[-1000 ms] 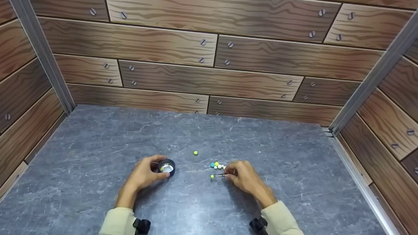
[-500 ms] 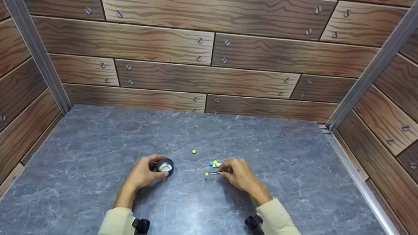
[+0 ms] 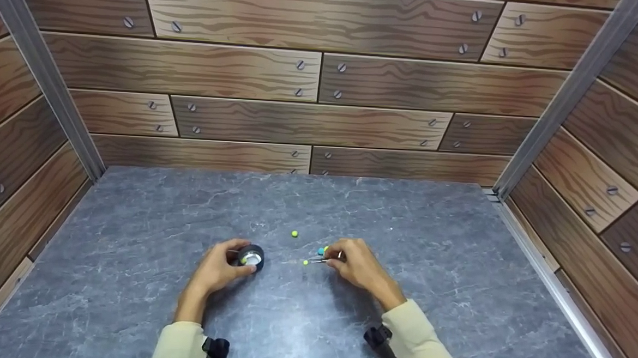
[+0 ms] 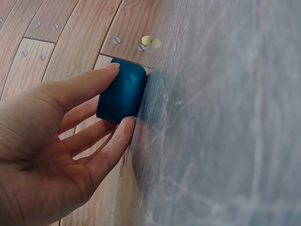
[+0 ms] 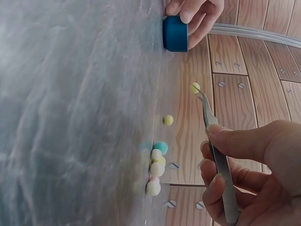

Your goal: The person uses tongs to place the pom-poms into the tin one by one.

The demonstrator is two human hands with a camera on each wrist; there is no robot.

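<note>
My left hand (image 3: 216, 269) grips a small blue round container (image 4: 123, 92), thumb on one side and fingers on the other. It stands on the tabletop, its shiny inside facing up, with a yellow-green ball showing inside in the head view. My right hand (image 5: 254, 169) pinches metal tweezers (image 5: 221, 179). Their tips hold a yellow-green ball (image 5: 195, 88) above the table, between the loose balls and the container. A row of small balls (image 5: 157, 168), teal, yellow and whitish, lies by the right hand, which partly hides it in the head view.
A single yellow-green ball (image 3: 295, 234) lies farther back on the grey marbled table (image 3: 186, 205). Wood-patterned walls (image 3: 245, 120) enclose the back and sides, with metal rails (image 3: 568, 105) at the corners.
My right hand has moved left, bringing the tweezers and the ball at their tips closer to the container. The left hand keeps its hold on the container in the same place.
</note>
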